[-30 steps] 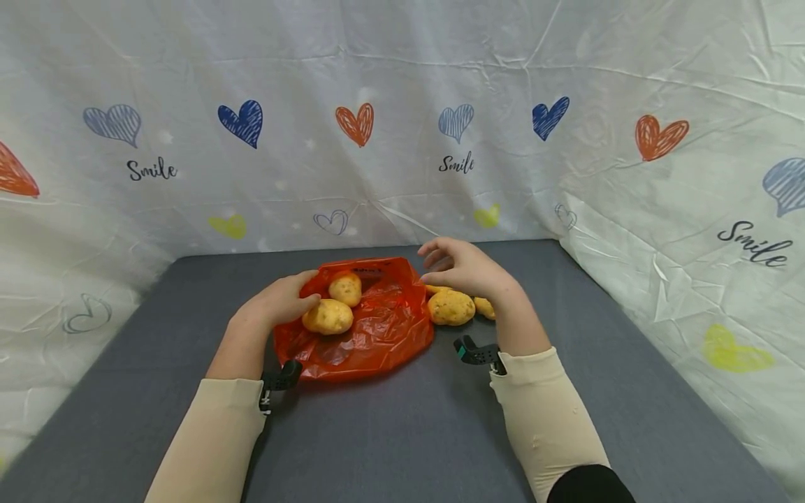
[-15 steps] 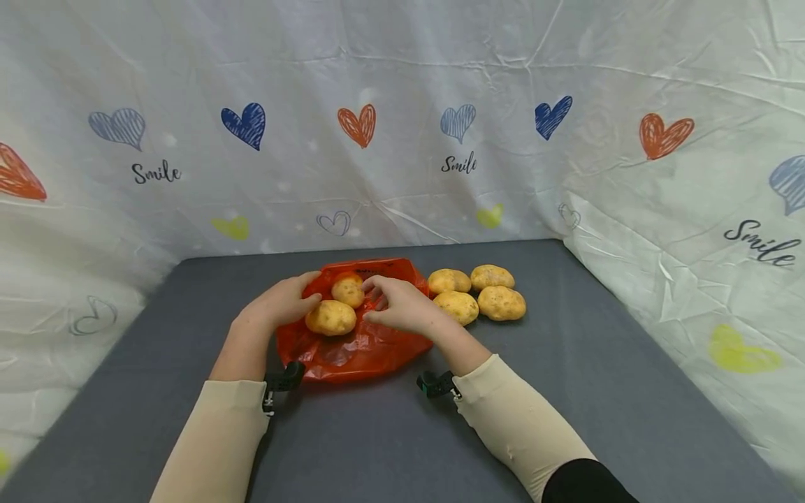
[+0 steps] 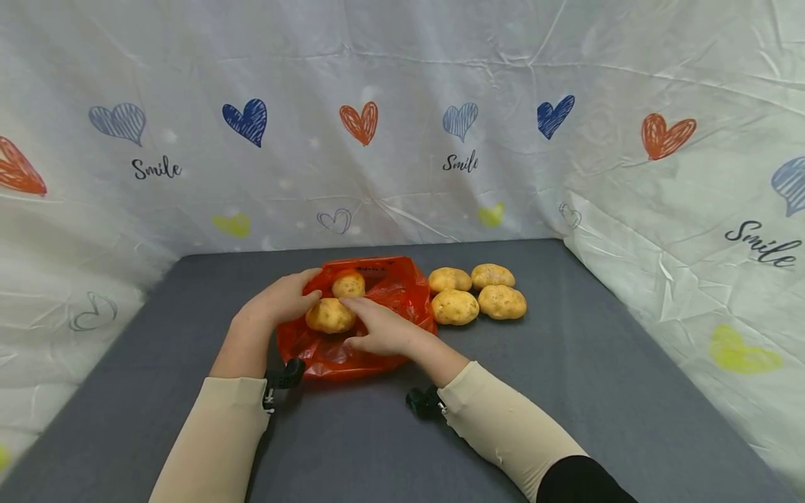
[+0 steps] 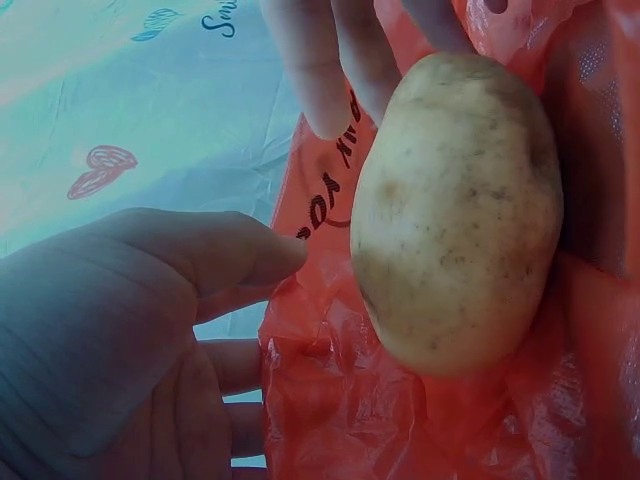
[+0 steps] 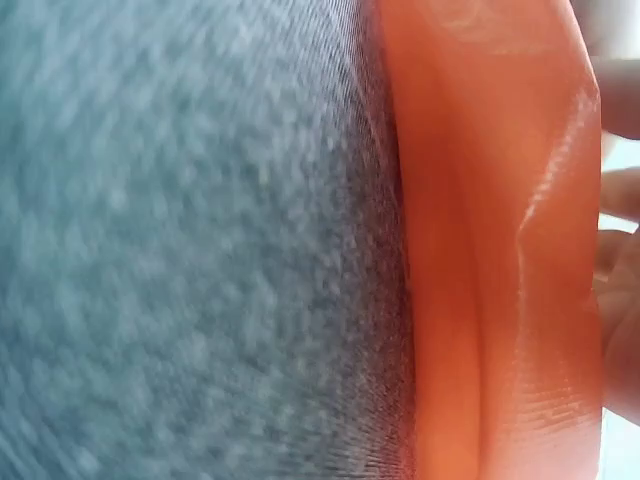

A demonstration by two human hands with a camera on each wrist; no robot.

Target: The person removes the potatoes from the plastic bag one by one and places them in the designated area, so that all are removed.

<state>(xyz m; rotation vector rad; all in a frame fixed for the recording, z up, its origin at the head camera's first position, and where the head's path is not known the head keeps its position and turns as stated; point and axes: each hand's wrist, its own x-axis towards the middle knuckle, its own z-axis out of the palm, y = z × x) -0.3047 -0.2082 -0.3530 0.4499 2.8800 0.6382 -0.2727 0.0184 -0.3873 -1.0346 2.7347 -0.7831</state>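
A red plastic bag (image 3: 402, 286) lies spread on the table with two potatoes on it. My left hand (image 3: 279, 300) holds its left edge; in the left wrist view the thumb (image 4: 265, 255) lies in front and the other fingers go behind the plastic. The larger potato (image 3: 328, 316) is close to that thumb, and the smaller potato (image 3: 349, 284) sits just behind it. Reaching over the bag from the right, my right hand (image 3: 383, 332) has its extended fingers at the larger potato's right end. The right wrist view shows mostly table cloth and the bag's side (image 5: 500, 240).
Several loose potatoes (image 3: 455, 307) stand in a cluster on the grey table (image 3: 390, 447), right beside the bag's right edge. Behind and to the right hangs a white sheet (image 3: 402, 77) printed with hearts and "Smile".
My right hand has moved left from above the loose potatoes, across the bag and down to the larger potato. The left hand has stayed at the bag's edge.
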